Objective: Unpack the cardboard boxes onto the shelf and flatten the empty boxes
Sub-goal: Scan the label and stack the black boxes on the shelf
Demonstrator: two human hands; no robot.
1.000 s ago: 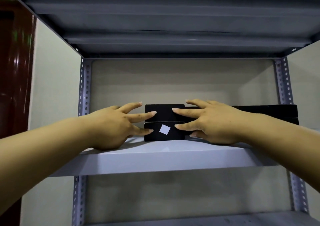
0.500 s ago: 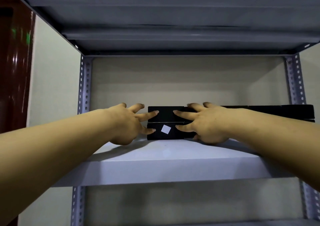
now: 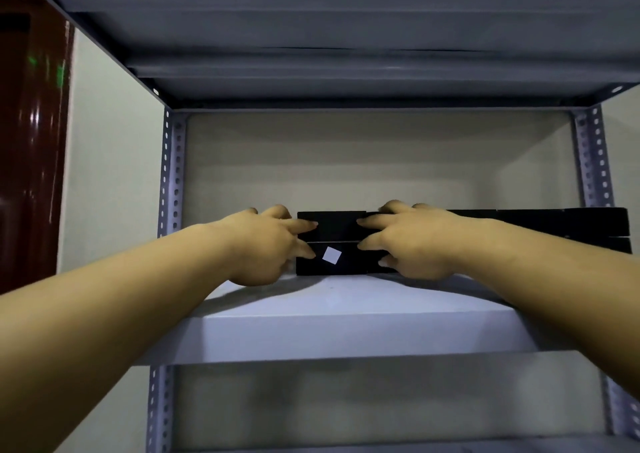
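Note:
Two flat black boxes are stacked on the grey metal shelf point(image 3: 339, 328): an upper black box point(image 3: 334, 225) and a lower black box point(image 3: 349, 262) that bears a small white square label. My left hand point(image 3: 266, 244) presses straight fingertips against the stack's front from the left. From the right, my right hand point(image 3: 405, 241) does the same. More black boxes point(image 3: 568, 227) line up along the shelf to the right, partly hidden by my right forearm.
The shelf board above point(image 3: 346, 54) hangs low over the boxes. Perforated grey uprights point(image 3: 171, 175) stand at the left and right rear point(image 3: 592, 161). A pale wall lies behind, and a dark red door point(image 3: 31, 140) at far left. A lower shelf level shows beneath.
Both hands have slid the two stacked boxes farther back on the shelf. My view has moved slightly, and the fingers stay on the boxes' front.

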